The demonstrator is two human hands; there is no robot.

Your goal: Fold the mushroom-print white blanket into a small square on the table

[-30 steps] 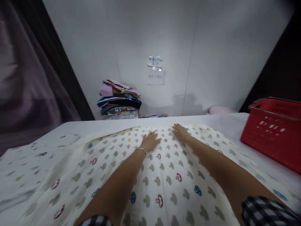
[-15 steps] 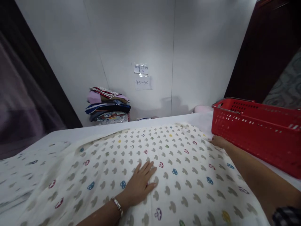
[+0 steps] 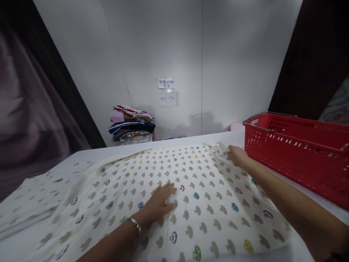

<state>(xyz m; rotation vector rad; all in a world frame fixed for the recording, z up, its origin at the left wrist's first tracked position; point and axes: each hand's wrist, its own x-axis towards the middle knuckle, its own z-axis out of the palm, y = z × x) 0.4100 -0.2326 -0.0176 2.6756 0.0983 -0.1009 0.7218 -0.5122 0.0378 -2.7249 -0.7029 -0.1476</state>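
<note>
Our right hand (image 3: 237, 156) now sits nearer the cloth (image 3: 201, 185)'s far corner, its grip we cannot tell, while our left hand (image 3: 156, 203) lies spread flat, holding nothing.

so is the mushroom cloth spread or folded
Spread: the cloth lies wide across the table under the left hand; hidden layers, cannot tell.

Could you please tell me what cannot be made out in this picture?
All in the head view:
Left hand: palm hidden, facing down on the patterned cloth.
Right hand: too small to tell whether it grips.
Red basket: cut off by the right edge; floor hidden by its near side.
Upper sign: writing too small.
</note>
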